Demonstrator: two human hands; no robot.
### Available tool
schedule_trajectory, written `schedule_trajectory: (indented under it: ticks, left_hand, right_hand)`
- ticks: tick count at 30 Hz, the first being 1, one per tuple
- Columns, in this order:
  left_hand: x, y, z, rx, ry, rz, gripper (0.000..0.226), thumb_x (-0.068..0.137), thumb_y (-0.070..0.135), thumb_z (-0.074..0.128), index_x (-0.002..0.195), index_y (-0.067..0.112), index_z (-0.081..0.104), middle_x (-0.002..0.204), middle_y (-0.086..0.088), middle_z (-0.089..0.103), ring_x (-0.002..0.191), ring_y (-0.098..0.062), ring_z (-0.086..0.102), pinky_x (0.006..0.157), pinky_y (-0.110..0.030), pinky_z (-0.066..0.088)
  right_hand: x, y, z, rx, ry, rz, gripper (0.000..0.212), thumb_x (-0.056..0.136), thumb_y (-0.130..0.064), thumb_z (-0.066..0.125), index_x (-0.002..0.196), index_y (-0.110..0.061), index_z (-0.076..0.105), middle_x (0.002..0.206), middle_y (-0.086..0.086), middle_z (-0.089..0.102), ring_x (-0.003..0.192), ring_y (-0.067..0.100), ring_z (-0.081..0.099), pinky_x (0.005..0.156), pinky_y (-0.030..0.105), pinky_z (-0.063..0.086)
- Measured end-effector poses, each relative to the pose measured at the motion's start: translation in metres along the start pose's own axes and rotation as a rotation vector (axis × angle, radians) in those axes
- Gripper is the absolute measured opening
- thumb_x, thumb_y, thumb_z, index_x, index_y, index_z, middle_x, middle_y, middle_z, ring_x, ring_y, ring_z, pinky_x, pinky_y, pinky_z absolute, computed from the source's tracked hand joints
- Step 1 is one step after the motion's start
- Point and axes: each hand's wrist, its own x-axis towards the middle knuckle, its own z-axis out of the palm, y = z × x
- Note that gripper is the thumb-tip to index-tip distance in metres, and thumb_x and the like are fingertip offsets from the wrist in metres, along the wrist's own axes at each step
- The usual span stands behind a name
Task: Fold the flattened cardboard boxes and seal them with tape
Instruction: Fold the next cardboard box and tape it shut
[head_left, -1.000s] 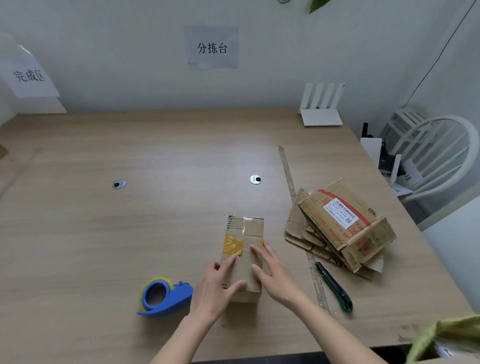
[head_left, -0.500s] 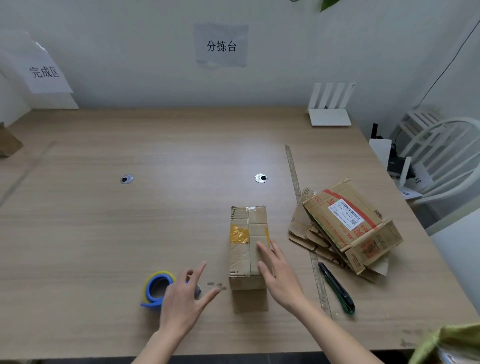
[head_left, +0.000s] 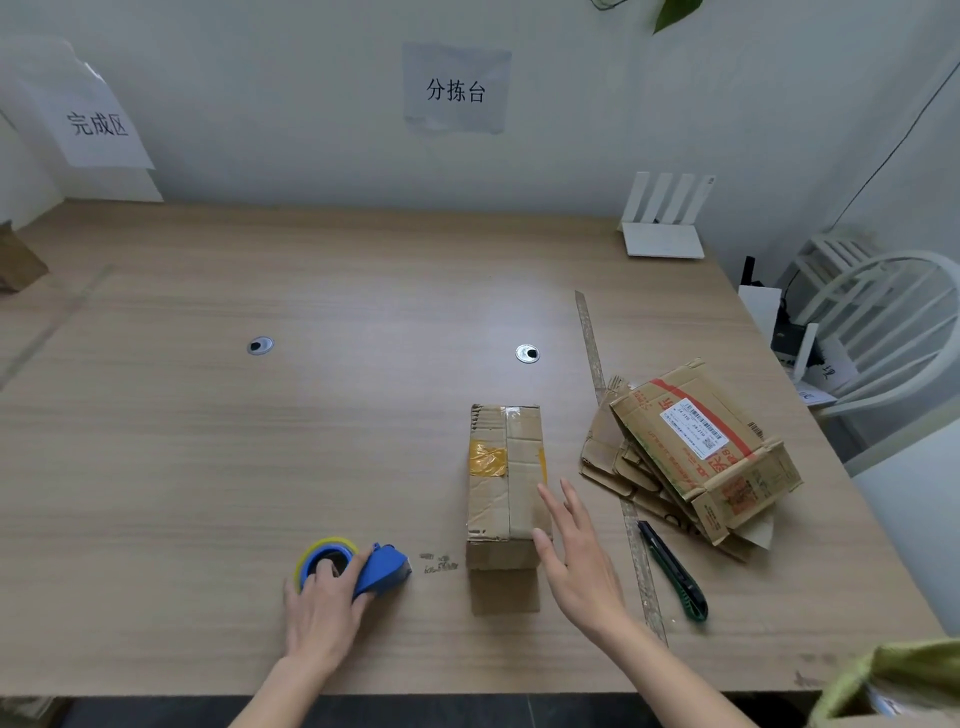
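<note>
A narrow folded cardboard box (head_left: 503, 478) stands on the wooden table (head_left: 260, 441), its top flaps closed, with a yellow tape patch across it. My right hand (head_left: 574, 556) rests flat against the box's right side, fingers spread. To the left, my left hand (head_left: 324, 608) lies on the blue tape dispenser (head_left: 358, 566) with its yellow-edged roll, fingers curled over it. A pile of flattened cardboard boxes (head_left: 685, 457) lies to the right, the top one bearing a white label and red stripe.
A green-handled utility knife (head_left: 675, 571) lies between the box and the pile, beside a long ruler (head_left: 618, 467). A white router (head_left: 665, 218) stands at the back right. A white chair (head_left: 893, 332) is beyond the table's right edge.
My left hand left the box and moved left onto the tape dispenser. My right hand slid from the box's top to its right side.
</note>
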Motion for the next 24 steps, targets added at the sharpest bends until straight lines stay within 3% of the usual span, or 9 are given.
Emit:
schedule_trajectory:
  ticks: [3, 7, 9, 12, 16, 21, 24]
  left_hand:
    - [-0.004, -0.004, -0.013, -0.033, -0.068, -0.014, 0.054, 0.098, 0.052, 0.044, 0.148, 0.044, 0.026, 0.105, 0.005, 0.051, 0.094, -0.017, 0.062, 0.075, -0.032, 0.033]
    - [-0.008, -0.004, -0.043, -0.069, -0.104, 0.023, 0.049, 0.097, 0.052, 0.025, 0.145, 0.046, 0.032, 0.112, 0.010, 0.069, 0.101, -0.015, 0.063, 0.081, -0.031, 0.029]
    - [-0.008, -0.001, -0.069, -0.191, -0.077, 0.043, 0.046, 0.099, 0.049, 0.029, 0.145, 0.048, 0.033, 0.113, 0.015, 0.069, 0.098, -0.012, 0.062, 0.087, -0.030, 0.031]
    - [-0.003, 0.009, -0.120, -0.380, -0.011, 0.067, 0.042, 0.095, 0.054, 0.044, 0.137, 0.052, 0.042, 0.104, 0.020, 0.069, 0.086, -0.010, 0.060, 0.082, -0.028, 0.040]
    - [0.008, 0.015, -0.185, -0.474, 0.055, 0.154, 0.052, 0.078, 0.074, 0.052, 0.126, 0.059, 0.043, 0.097, 0.030, 0.067, 0.084, -0.001, 0.062, 0.074, -0.025, 0.048]
    - [0.012, 0.026, -0.262, -0.422, 0.159, 0.291, 0.048, 0.081, 0.070, 0.056, 0.126, 0.057, 0.048, 0.096, 0.031, 0.064, 0.083, -0.004, 0.058, 0.071, -0.023, 0.039]
    - [0.012, 0.028, -0.292, -0.429, 0.213, 0.351, 0.046, 0.082, 0.066, 0.058, 0.126, 0.054, 0.051, 0.096, 0.030, 0.065, 0.079, -0.003, 0.057, 0.069, -0.019, 0.036]
  right_hand:
    - [-0.001, -0.014, -0.001, -0.014, 0.035, -0.025, 0.057, 0.105, -0.041, 0.047, 0.155, -0.049, 0.021, 0.166, -0.025, 0.001, 0.148, -0.004, 0.008, 0.120, 0.035, 0.029]
    - [-0.003, -0.043, -0.004, -0.089, 0.046, -0.099, 0.057, 0.104, -0.037, 0.050, 0.155, -0.044, 0.026, 0.165, -0.026, 0.004, 0.143, -0.007, 0.013, 0.116, 0.028, 0.026]
    - [0.000, -0.059, -0.004, -0.081, -0.009, -0.140, 0.053, 0.103, -0.036, 0.050, 0.153, -0.040, 0.033, 0.165, -0.024, 0.012, 0.145, -0.004, 0.021, 0.117, 0.029, 0.031]
    - [0.010, -0.091, -0.011, 0.071, -0.150, -0.106, 0.046, 0.104, -0.031, 0.051, 0.149, -0.031, 0.044, 0.158, -0.014, 0.036, 0.143, 0.003, 0.034, 0.120, 0.034, 0.033]
    - [0.020, -0.143, -0.032, 0.301, -0.299, 0.003, 0.045, 0.106, -0.031, 0.050, 0.150, -0.023, 0.043, 0.147, -0.008, 0.049, 0.132, 0.004, 0.046, 0.110, 0.022, 0.039]
    - [0.030, -0.197, -0.065, 0.508, -0.313, 0.055, 0.038, 0.105, -0.010, 0.038, 0.132, -0.023, 0.061, 0.127, -0.007, 0.067, 0.120, 0.011, 0.061, 0.099, 0.024, 0.048]
    - [0.027, -0.221, -0.086, 0.567, -0.279, 0.043, 0.039, 0.104, -0.002, 0.038, 0.120, -0.021, 0.068, 0.112, -0.008, 0.073, 0.102, 0.002, 0.068, 0.087, 0.022, 0.055]
